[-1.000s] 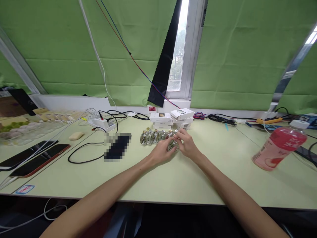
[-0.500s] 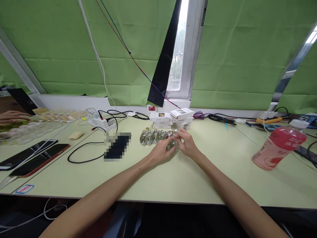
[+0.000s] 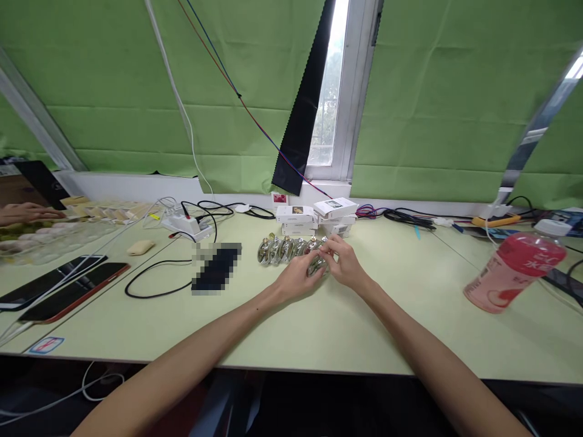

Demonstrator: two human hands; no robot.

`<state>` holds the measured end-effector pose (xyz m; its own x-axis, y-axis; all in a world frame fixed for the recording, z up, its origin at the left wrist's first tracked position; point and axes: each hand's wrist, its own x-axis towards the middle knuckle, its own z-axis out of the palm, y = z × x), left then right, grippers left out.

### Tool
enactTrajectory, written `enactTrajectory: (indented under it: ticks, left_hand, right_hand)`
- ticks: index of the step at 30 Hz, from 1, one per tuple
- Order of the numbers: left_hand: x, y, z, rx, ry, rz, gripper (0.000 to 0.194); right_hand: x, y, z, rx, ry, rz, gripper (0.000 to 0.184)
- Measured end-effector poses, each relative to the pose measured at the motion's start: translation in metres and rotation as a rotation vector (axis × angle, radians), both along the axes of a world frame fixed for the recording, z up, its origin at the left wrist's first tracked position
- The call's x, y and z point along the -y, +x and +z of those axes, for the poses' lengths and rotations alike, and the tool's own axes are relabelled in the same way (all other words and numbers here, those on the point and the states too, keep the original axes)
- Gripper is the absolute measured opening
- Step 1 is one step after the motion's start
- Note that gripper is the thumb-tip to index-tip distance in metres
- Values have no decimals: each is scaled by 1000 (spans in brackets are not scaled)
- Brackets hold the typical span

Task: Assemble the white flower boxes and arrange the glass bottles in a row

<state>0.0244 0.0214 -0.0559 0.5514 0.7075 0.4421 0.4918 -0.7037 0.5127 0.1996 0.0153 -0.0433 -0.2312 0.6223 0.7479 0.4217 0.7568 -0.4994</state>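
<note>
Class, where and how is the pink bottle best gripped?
Probably around the middle of the pink bottle, from its left, where the right hand is: its body is tall and rounded, white cap up, and a dark flat object lies to its right.

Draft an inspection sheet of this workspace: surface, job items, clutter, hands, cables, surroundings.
Surface: flat pale-green tabletop, seamed at both sides.
Job items: row of shiny, round, clear-wrapped, gold-topped items; stacked white rectangular boxes behind.
Clutter: pink-labelled plastic bottle, right; two dark flat phones, left.
Hands: left hand and right hand meet at the row's right end, touching an item; exact grip unclear.
Cables: coiled black cables along the back; white plastic power strip, left.
Surroundings: green fabric curtains, narrow window, another person's hand far left.
</note>
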Motion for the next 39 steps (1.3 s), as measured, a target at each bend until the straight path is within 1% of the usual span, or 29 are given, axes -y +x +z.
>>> enactTrajectory:
  ticks: [5,10,13,18,30,39]
  left_hand:
    - [0,-1,-1,5,3,-6,30]
    - [-1,0,0,17,6,-8,25]
    - [-1,0,0,8,-5,-8,24]
    - [0,0,2,-1,4,0,27]
    - [0,0,2,15,-8,-20,27]
    - [0,-1,0,-5,6,-16,33]
  right_hand:
    - [0,-2,-4,-56,21,3,20]
    - [1,-3,-11,-38,63,-40,21]
    - [2,-3,-14,-33,76,-59,16]
    - [3,-2,-14,-31,106,-76,9]
    - [5,-1,-15,-15,141,-133,10]
    - [4,0,-16,-18,133,-115,12]
